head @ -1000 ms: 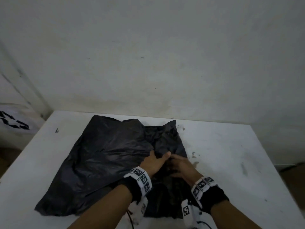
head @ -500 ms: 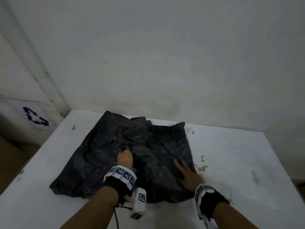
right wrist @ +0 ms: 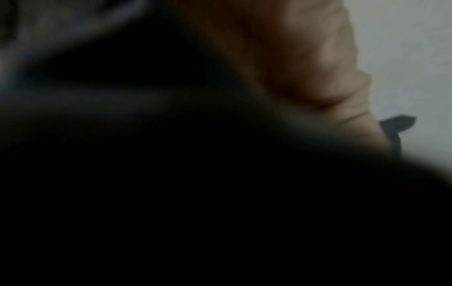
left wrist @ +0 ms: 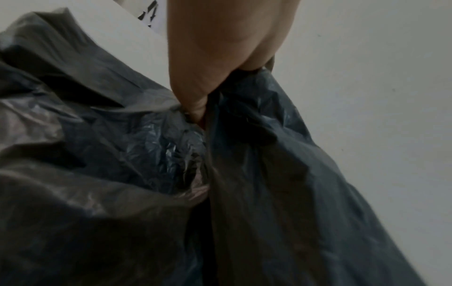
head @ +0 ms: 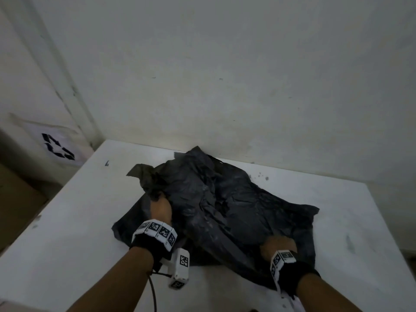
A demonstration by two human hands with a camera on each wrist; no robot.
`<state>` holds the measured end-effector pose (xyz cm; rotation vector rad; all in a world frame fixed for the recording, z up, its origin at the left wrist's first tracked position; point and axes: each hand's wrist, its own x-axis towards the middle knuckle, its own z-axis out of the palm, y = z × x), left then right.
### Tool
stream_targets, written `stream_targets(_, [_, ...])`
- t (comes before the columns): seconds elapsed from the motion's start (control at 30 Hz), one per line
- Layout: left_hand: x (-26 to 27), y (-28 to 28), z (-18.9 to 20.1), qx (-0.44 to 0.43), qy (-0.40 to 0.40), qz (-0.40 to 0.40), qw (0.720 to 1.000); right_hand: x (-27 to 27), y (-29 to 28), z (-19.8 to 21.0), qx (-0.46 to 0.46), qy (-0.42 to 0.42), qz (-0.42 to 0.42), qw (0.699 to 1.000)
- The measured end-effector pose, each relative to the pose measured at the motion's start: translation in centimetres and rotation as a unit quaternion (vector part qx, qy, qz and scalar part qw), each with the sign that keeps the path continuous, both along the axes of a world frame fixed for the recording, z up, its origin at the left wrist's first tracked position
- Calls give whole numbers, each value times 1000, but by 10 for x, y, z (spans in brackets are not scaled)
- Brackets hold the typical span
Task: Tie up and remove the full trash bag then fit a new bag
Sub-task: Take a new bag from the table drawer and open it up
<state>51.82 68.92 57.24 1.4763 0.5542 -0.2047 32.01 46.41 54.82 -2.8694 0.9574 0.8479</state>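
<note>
Black trash bag on table, left hand pinching it, right fingers hidden

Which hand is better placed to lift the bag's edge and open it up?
Left. The left hand already pinches a raised fold of the black bag, lifted off the white table. The right hand sits low on the near edge, its grip hidden.

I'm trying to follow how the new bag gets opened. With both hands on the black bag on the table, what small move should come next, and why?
Probably lift and draw the two hands apart to open the bag's mouth. The left hand grips a bunched fold of the black bag, the right hand holds its near edge, and the bag lies crumpled on the white table.
</note>
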Motion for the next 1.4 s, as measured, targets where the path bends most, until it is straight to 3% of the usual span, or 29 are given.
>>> stream_targets(0.13, [-6, -3, 7, -15, -11, -87, 996, 15, -10, -4, 16, -117, 59, 991])
stream_targets(0.23, [-10, 11, 12, 46, -29, -124, 991, 10, -21, -8, 95, 7, 90, 991])
stream_targets(0.3, [-11, 20, 15, 70, -31, -132, 988, -1, -30, -16, 83, 81, 75, 990])
stream_targets(0.47, [-13, 13, 20, 37, -30, -150, 987, -37, -50, -15, 68, 96, -90, 989])
stream_targets(0.63, [-9, -11, 38, 55, -45, -167, 983, -76, -62, -21, 8, 31, -223, 974])
stream_targets(0.7, [-3, -2, 31, 68, -16, -134, 989, -79, -55, -19, -3, 41, -174, 984])
stream_targets(0.83, [-8, 42, 6, 36, 118, -113, 986, -64, -46, -14, -34, 88, -89, 992])
stream_targets(0.93, [-26, 73, -2, 98, 209, -175, 957, -41, -43, 0, -53, 34, -102, 993])
stream_targets(1.07, [-51, 85, 16, 145, 315, -365, 864, -13, -24, 4, 6, -150, -14, 989])
stream_targets(1.17, [-52, 69, 37, 158, 257, -446, 843, 9, 5, -1, 103, -185, 35, 977])
stream_targets(1.27, [-45, 35, 47, 159, 61, -468, 867, 27, 35, -8, 195, -161, 44, 966])
stream_targets(1.3, [-45, 25, 47, 194, -29, -467, 862, 30, 45, -9, 206, -137, 68, 967])
stream_targets(1.33, [-43, 17, 41, 272, -128, -475, 827, 32, 53, -10, 208, -111, 99, 967])
stream_targets(1.4, [-47, 2, 27, 419, -276, -507, 701, 33, 63, -12, 205, -88, 132, 966])
